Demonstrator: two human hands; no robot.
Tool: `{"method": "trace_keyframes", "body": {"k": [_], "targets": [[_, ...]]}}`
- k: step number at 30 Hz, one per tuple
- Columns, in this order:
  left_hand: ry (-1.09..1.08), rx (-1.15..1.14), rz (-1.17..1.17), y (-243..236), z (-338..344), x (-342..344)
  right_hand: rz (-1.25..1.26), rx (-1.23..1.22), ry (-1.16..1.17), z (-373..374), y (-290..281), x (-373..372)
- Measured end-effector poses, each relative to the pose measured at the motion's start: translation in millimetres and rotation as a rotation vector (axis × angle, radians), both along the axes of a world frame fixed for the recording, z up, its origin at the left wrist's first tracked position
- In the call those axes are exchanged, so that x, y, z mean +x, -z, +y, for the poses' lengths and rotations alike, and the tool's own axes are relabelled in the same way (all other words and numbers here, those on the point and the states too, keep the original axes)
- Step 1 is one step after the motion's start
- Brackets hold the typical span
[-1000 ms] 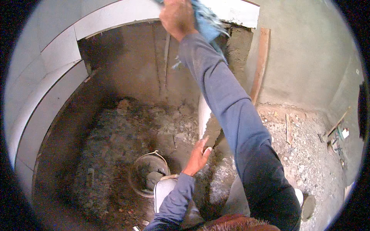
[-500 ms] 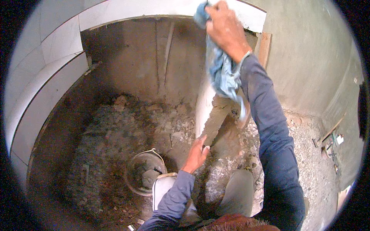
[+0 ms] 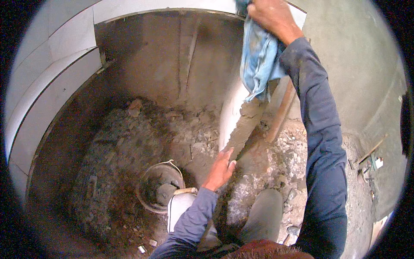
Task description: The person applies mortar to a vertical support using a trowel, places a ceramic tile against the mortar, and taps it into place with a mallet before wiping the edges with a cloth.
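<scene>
My left hand is closed around the near end of a long narrow tile piece, white on its left face. Its upper edge carries a thick layer of wet grey mortar. At the top right, my right hand grips a light blue cloth, which hangs in folds over the far end of the piece. That far end is hidden behind the cloth, and whether the two touch I cannot tell.
A bucket with mortar stands near my left forearm, a wooden handle across its rim. Pale tiles line the left and far walls. A wooden board leans at right; rubble covers the ground. Tools lie far right.
My right hand has moved up and right with the cloth, which now hangs wider and flatter. My left hand keeps its hold on the near end.
</scene>
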State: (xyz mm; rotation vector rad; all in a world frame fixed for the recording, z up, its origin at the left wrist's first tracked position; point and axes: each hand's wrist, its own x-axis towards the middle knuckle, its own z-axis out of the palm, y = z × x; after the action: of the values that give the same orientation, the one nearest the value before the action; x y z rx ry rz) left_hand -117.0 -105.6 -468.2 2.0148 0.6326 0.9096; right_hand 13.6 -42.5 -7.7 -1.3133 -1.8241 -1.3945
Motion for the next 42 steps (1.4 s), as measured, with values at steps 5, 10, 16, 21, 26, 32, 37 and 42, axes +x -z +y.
{"method": "trace_keyframes", "body": {"k": [5, 10, 16, 21, 26, 32, 37, 42], "targets": [[-0.01, 0.075, -0.027, 14, 1, 9, -0.251, 0.009, -0.041, 20, -5, -1], [-0.027, -0.008, 0.062, 20, -1, 13, -0.485, -0.12, 0.238, -15, 16, 4], [-0.029, 0.0, 0.019, 16, 0, 18, -0.374, 0.055, 0.366, -38, 9, 15], [0.013, 0.008, 0.051, 11, 2, 12, -0.279, 0.118, 0.12, 8, 47, 13], [0.003, 0.025, 0.107, 12, 5, 11, 0.047, 0.247, 0.419, -2, 96, 36], [-0.011, 0.033, 0.163, 13, 6, 10, 0.34, 0.363, 0.494, 1, 90, 49], [-0.03, 0.085, 0.154, 16, 2, 12, 0.373, 0.263, 0.093, 10, 88, 29], [-0.018, 0.058, 0.237, 18, 3, 16, 0.466, 0.323, 0.153, 10, 80, 28]]}}
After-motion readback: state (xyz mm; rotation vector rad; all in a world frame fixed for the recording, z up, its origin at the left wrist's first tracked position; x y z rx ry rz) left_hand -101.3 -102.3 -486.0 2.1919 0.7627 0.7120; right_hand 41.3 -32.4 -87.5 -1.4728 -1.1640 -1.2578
